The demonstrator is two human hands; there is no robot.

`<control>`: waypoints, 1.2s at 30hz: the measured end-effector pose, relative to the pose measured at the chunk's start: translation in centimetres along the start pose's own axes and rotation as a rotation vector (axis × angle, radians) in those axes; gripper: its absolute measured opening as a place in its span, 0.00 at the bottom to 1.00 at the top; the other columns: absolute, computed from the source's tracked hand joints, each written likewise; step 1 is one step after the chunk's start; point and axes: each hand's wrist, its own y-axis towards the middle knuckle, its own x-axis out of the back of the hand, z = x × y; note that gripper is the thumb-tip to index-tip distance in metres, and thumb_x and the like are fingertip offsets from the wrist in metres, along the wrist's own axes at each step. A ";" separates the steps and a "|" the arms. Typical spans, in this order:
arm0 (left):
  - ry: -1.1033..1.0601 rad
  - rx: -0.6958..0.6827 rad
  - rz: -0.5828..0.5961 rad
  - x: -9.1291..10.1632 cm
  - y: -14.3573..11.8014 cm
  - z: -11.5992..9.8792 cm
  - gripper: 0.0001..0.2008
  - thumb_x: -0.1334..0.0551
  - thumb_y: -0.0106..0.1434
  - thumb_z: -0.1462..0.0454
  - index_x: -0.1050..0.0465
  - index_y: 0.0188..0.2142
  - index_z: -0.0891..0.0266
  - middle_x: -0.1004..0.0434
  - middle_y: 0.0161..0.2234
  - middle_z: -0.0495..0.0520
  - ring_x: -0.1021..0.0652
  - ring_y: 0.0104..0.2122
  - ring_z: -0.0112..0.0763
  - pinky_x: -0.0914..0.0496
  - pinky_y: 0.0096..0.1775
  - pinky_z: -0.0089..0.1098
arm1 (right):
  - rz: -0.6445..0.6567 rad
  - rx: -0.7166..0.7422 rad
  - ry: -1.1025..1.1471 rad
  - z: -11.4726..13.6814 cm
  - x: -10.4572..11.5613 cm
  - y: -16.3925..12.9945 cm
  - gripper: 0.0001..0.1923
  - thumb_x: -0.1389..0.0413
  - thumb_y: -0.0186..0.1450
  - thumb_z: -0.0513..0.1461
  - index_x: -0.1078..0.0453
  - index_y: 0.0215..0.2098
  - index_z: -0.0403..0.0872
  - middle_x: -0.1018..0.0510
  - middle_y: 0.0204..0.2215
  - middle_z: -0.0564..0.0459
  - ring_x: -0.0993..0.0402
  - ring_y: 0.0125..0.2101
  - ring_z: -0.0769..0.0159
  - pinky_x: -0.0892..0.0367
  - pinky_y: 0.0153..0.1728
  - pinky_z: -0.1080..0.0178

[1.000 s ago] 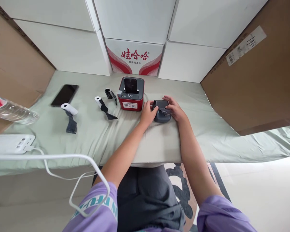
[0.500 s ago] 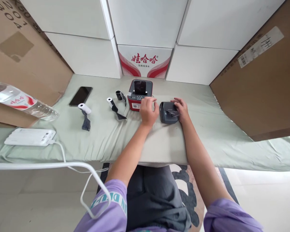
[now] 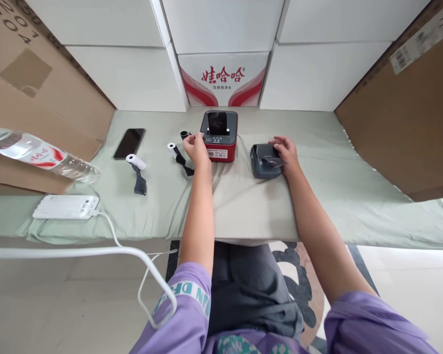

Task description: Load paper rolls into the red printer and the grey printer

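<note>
Your right hand [image 3: 286,155] rests with loose, curled fingers on the right side of the small dark grey printer [image 3: 265,160], which sits on the green cloth [image 3: 243,206] with a dark strip poking from its top. Your left hand [image 3: 195,146] reaches between the red printer [image 3: 219,129] and the black roll [image 3: 185,134]; its fingers look half closed, though whether they pinch anything you cannot tell. The red printer's bay stands open and looks unloaded. Two white paper rolls [image 3: 136,161] with dark tails lie untouched further left, so loading seems barely begun.
</note>
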 end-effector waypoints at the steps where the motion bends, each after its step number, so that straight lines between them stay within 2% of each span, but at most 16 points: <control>1: 0.006 -0.005 -0.007 -0.1 0.4 -0.2 0.10 0.38 0.63 0.65 0.40 0.41 0.56 0.31 0.39 0.50 0.23 0.40 0.29 0.28 0.45 0.31 | 0.000 0.005 -0.003 -0.1 0.0 0.1 0.20 0.38 0.54 0.47 0.29 0.45 0.53 0.19 0.42 0.50 0.23 0.50 0.53 0.33 0.62 0.45; 4: 0.025 0.027 0.012 -0.3 1.7 -0.7 0.13 0.38 0.61 0.68 0.41 0.40 0.54 0.33 0.38 0.49 0.25 0.37 0.28 0.28 0.43 0.32 | 0.002 0.007 -0.014 -0.3 0.1 0.2 0.19 0.38 0.55 0.47 0.29 0.45 0.53 0.19 0.42 0.50 0.23 0.51 0.52 0.32 0.61 0.44; 8: 0.045 0.151 0.091 0.1 2.4 -1.3 0.15 0.37 0.61 0.70 0.42 0.41 0.55 0.34 0.37 0.48 0.25 0.34 0.27 0.28 0.39 0.31 | -0.009 0.010 -0.004 -0.3 0.0 0.1 0.18 0.38 0.56 0.46 0.29 0.44 0.53 0.20 0.41 0.50 0.23 0.51 0.51 0.30 0.59 0.44; 12: 0.084 0.148 0.137 0.8 1.7 -2.0 0.16 0.34 0.59 0.68 0.41 0.40 0.56 0.33 0.34 0.45 0.26 0.32 0.25 0.30 0.37 0.28 | -0.026 0.021 0.014 -0.3 -0.1 0.0 0.18 0.38 0.54 0.45 0.29 0.43 0.53 0.19 0.40 0.51 0.23 0.49 0.53 0.31 0.59 0.45; 16: 0.133 0.132 0.196 1.3 0.8 -3.8 0.11 0.35 0.58 0.67 0.38 0.36 0.57 0.30 0.32 0.46 0.25 0.31 0.25 0.29 0.37 0.27 | -0.045 0.006 0.054 -0.1 -0.1 -0.1 0.20 0.38 0.51 0.45 0.29 0.43 0.53 0.19 0.38 0.52 0.23 0.45 0.55 0.30 0.58 0.46; 18: 0.166 0.053 0.329 1.8 1.2 -5.0 0.07 0.35 0.57 0.66 0.33 0.34 0.59 0.27 0.31 0.47 0.25 0.32 0.27 0.29 0.38 0.27 | -0.051 -0.022 0.063 0.1 -0.1 -0.1 0.21 0.38 0.50 0.46 0.29 0.43 0.53 0.19 0.39 0.53 0.23 0.44 0.56 0.29 0.56 0.46; 21: 0.291 -0.137 0.665 2.2 3.1 -6.7 0.04 0.33 0.57 0.64 0.24 0.33 0.61 0.21 0.32 0.51 0.24 0.33 0.29 0.29 0.38 0.28 | -0.056 -0.054 0.075 0.3 -0.2 0.0 0.22 0.38 0.51 0.48 0.29 0.43 0.53 0.19 0.39 0.52 0.23 0.45 0.56 0.28 0.54 0.47; 22: 0.374 -0.187 0.736 2.0 3.9 -7.2 0.04 0.33 0.56 0.64 0.22 0.32 0.62 0.20 0.32 0.52 0.25 0.31 0.29 0.30 0.36 0.27 | -0.058 -0.067 0.086 0.3 -0.2 0.1 0.22 0.38 0.51 0.48 0.29 0.43 0.52 0.19 0.39 0.52 0.23 0.45 0.56 0.27 0.53 0.48; 25: 0.679 -0.325 0.930 0.0 6.1 -8.4 0.02 0.33 0.52 0.68 0.21 0.28 0.64 0.23 0.25 0.49 0.27 0.27 0.28 0.33 0.33 0.27 | -0.074 -0.116 0.141 0.3 -0.3 0.4 0.22 0.38 0.51 0.47 0.29 0.43 0.52 0.19 0.38 0.51 0.23 0.44 0.56 0.26 0.50 0.50; 28: 0.950 -0.463 1.231 -3.1 6.9 -9.5 0.04 0.34 0.49 0.70 0.21 0.26 0.63 0.26 0.23 0.47 0.24 0.30 0.32 0.31 0.37 0.28 | -0.072 -0.144 0.173 0.5 -0.3 0.5 0.21 0.38 0.51 0.47 0.29 0.43 0.52 0.20 0.37 0.52 0.22 0.43 0.56 0.25 0.49 0.51; 30: 1.156 -0.492 1.354 -4.9 6.7 -10.3 0.06 0.34 0.47 0.70 0.20 0.27 0.62 0.24 0.24 0.48 0.22 0.32 0.35 0.30 0.39 0.29 | -0.064 -0.153 0.179 0.7 -0.3 0.4 0.21 0.38 0.51 0.47 0.29 0.42 0.52 0.20 0.36 0.52 0.23 0.43 0.57 0.26 0.48 0.53; 32: 1.403 -0.475 1.357 -6.3 6.2 -10.9 0.04 0.34 0.48 0.66 0.21 0.26 0.60 0.21 0.25 0.51 0.21 0.32 0.39 0.29 0.38 0.31 | -0.061 -0.165 0.182 1.0 -0.3 0.2 0.22 0.38 0.50 0.47 0.29 0.43 0.51 0.20 0.36 0.52 0.23 0.43 0.57 0.26 0.47 0.55; 34: 1.636 -0.479 1.304 -7.2 5.7 -11.1 0.05 0.34 0.49 0.63 0.20 0.27 0.60 0.19 0.27 0.55 0.19 0.33 0.43 0.28 0.38 0.33 | -0.061 -0.177 0.189 1.3 -0.3 0.1 0.22 0.38 0.50 0.47 0.28 0.43 0.51 0.20 0.36 0.52 0.23 0.43 0.58 0.27 0.45 0.57; 36: 1.785 -0.564 1.256 -7.8 5.2 -10.8 0.08 0.34 0.49 0.62 0.19 0.30 0.59 0.17 0.30 0.58 0.18 0.37 0.47 0.27 0.41 0.34 | -0.055 -0.181 0.201 1.5 -0.3 0.0 0.22 0.38 0.49 0.47 0.29 0.42 0.50 0.20 0.36 0.52 0.23 0.42 0.59 0.28 0.44 0.58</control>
